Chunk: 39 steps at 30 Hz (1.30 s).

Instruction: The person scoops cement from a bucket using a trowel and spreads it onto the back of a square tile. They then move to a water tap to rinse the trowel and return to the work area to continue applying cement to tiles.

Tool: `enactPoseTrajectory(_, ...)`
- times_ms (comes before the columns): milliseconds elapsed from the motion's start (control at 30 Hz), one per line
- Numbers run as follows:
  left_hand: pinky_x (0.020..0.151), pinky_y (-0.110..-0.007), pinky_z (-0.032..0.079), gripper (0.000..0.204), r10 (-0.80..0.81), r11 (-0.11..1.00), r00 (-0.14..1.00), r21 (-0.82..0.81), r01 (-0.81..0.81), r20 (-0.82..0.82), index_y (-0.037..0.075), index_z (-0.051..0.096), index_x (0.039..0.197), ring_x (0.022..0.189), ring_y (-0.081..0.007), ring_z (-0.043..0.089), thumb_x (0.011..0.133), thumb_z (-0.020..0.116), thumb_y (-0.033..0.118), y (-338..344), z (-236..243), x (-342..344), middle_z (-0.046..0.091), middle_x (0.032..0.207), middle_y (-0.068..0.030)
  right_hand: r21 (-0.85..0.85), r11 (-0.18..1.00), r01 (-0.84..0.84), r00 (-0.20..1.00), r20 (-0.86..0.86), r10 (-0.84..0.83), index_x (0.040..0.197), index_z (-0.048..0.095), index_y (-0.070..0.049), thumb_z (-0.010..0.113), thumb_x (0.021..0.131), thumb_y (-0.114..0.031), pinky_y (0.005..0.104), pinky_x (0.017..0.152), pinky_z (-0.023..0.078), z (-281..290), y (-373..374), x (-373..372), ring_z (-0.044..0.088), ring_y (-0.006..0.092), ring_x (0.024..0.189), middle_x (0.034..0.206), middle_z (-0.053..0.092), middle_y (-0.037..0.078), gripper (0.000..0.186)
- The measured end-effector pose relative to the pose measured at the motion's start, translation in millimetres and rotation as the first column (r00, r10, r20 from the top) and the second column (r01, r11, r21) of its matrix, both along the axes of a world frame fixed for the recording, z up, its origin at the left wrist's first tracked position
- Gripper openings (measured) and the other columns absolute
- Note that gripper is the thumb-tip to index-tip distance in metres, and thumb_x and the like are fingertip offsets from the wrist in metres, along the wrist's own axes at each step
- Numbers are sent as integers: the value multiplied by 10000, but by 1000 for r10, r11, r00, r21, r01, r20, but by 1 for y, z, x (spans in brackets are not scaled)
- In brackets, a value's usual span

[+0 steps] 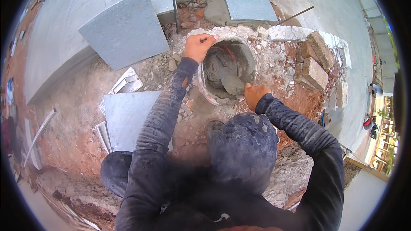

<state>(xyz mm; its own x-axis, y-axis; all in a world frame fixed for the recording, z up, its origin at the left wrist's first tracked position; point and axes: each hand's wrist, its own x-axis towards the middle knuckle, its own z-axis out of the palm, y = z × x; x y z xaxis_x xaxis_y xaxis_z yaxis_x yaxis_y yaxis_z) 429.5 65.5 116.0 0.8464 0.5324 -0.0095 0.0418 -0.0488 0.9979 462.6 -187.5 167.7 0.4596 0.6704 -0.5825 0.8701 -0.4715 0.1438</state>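
Observation:
A round bucket (251, 55) with a mortar-crusted rim stands on the rubble in front of me. Wet grey mortar (220, 66) lies inside it. At the far left of the rim, my left hand (199, 47) is closed on the bucket's edge. My right hand (257, 96) is at the near right of the bucket, closed round the handle of a trowel (233, 84). The trowel's mortar-coated blade reaches down into the bucket; my fist hides most of the handle.
Grey stone slabs (128, 30) lie at the far left, with a smaller slab (130, 113) left of my left forearm. Bricks (314, 72) are piled at the right on red soil. A thin rod (297, 14) juts out beyond the bucket. My bent knee (244, 149) is close below it.

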Motion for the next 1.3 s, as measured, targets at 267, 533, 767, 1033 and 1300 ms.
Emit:
enactPoseTrajectory(267,551,-231,382,336,22,1000,999,-1,-22,30,-37,678,796,605,-41,458,849,708,294,4,4,9,574,635,33,34,992,-120,989,85,117,892,616,-13,575,788,-136,428,649,538,78,17,18,689,312,775,808,684,154,166)
enactPoseTrajectory(533,577,-247,417,311,88,996,996,-22,-88,23,-27,699,827,607,-60,500,831,714,284,30,-19,8,607,645,0,147,957,-250,962,-76,263,1021,628,-86,628,809,-224,376,591,536,62,-6,34,672,290,666,766,672,150,252)
enactPoseTrajectory(767,651,-288,454,462,85,995,996,44,-84,-26,-4,717,907,655,-121,564,830,680,451,33,-17,14,653,693,-58,-221,593,774,132,-860,-494,963,598,7,693,784,-236,349,508,491,74,-49,38,600,196,532,619,581,105,317)
enactPoseTrajectory(1033,534,-297,353,532,111,886,985,462,-37,-133,-20,655,786,580,-94,387,897,596,496,125,63,-21,440,585,8,584,788,196,974,-25,-224,1131,591,-8,686,748,-228,446,805,484,87,-6,-1,615,344,889,948,633,161,452)
enactPoseTrajectory(1300,567,-257,414,458,542,667,838,571,-478,69,-14,714,935,584,-89,502,895,622,433,258,118,-162,556,640,-10,497,607,620,360,-868,342,1225,551,-22,732,793,-371,443,958,402,162,27,-69,513,324,1136,1219,558,151,584)
